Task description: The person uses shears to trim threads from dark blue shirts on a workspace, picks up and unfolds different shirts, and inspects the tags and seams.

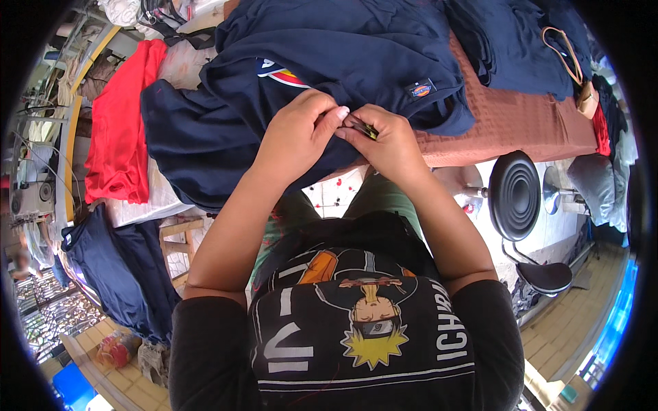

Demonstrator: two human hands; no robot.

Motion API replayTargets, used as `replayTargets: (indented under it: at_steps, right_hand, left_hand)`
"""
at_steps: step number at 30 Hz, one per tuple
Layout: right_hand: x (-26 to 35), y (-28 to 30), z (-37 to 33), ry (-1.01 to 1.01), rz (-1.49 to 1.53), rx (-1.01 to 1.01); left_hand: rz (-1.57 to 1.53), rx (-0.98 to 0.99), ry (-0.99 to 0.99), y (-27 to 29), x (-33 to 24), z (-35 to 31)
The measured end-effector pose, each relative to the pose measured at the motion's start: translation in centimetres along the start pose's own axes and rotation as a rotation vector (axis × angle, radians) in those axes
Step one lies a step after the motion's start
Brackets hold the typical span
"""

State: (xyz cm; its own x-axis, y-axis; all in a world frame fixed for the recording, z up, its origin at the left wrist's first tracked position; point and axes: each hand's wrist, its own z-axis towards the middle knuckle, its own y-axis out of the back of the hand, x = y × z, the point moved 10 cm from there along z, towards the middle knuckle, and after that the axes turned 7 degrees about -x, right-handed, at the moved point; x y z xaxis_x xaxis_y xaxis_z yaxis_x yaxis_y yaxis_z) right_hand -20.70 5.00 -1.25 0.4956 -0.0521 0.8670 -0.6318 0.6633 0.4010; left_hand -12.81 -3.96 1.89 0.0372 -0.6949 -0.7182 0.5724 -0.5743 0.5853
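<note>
Brown-covered, the tabletop point(507, 130) before you carries navy fabric point(329, 58). Your right grip point(387, 140) grasps a small dark-and-yellow tool point(367, 129), perhaps thread snips, by the fabric's near edge. Your left grip point(301, 130) curls just beside it; whether it holds anything, I cannot tell. Close fingertip work seems in hand; the next move likely calls for steadiness, fingertips clear of any blade. Count two grips, one tool, one red garment point(120, 127), two black seats point(514, 195); navy pieces overlap too much to number.
</note>
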Motion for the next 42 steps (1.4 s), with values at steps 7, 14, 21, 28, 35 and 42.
replayTargets:
  at_steps: [7,14,21,28,35,42]
  right_hand:
    - [-2.9,0.3,-0.3,-0.279,0.501,0.005]
    - [-3.1,1.2,-0.3,-0.439,0.595,0.014]
    - [-3.3,2.1,0.7,-0.233,0.311,0.028]
    - [-0.3,3.9,0.3,-0.092,0.066,0.121]
    - [0.6,2.9,-0.6,-0.102,0.181,0.328]
    - [0.6,2.5,-0.6,-0.12,0.15,0.342]
  left_hand:
    - [-0.363,0.192,0.255,-2.6,1.9,-1.1]
    - [-0.249,0.208,0.29,-3.4,1.9,-1.4]
    - [-0.153,0.155,0.277,-2.8,1.3,-0.7]
    - [-0.276,0.128,0.422,-2.5,2.2,-1.0]
    - [-0.211,0.112,0.332,-2.0,1.0,-0.4]
    - [-0.178,0.092,0.295,-1.8,0.4,-0.2]
